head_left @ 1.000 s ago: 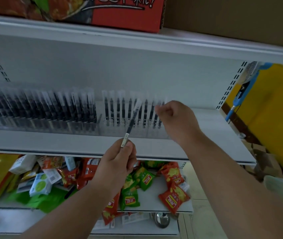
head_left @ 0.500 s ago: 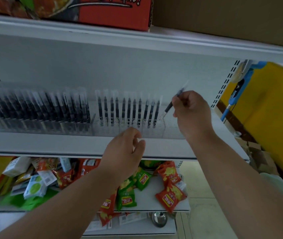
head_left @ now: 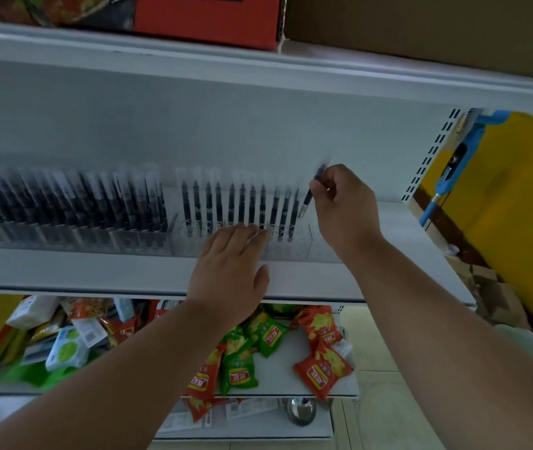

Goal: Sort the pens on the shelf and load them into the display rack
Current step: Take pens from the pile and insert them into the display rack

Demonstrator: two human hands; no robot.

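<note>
A clear display rack (head_left: 320, 251) stands on the white shelf (head_left: 96, 271), its right half holding a row of upright black pens (head_left: 231, 203). A second rack on the left is packed with black pens (head_left: 63, 203). My right hand (head_left: 344, 212) pinches one black pen (head_left: 310, 194), tilted tip-down just right of the last standing pen. My left hand (head_left: 232, 271) lies with straight fingers on the rack's front edge, below the row.
Snack packets (head_left: 320, 358) in red and green lie on the lower shelf. A red carton (head_left: 206, 17) sits on the top shelf. At the right stands a yellow object (head_left: 518, 196) with a blue-handled tool hanging on it.
My left hand let go of the pen and moved up onto the rack's front. My right hand took the pen and carried it right, to the end of the row.
</note>
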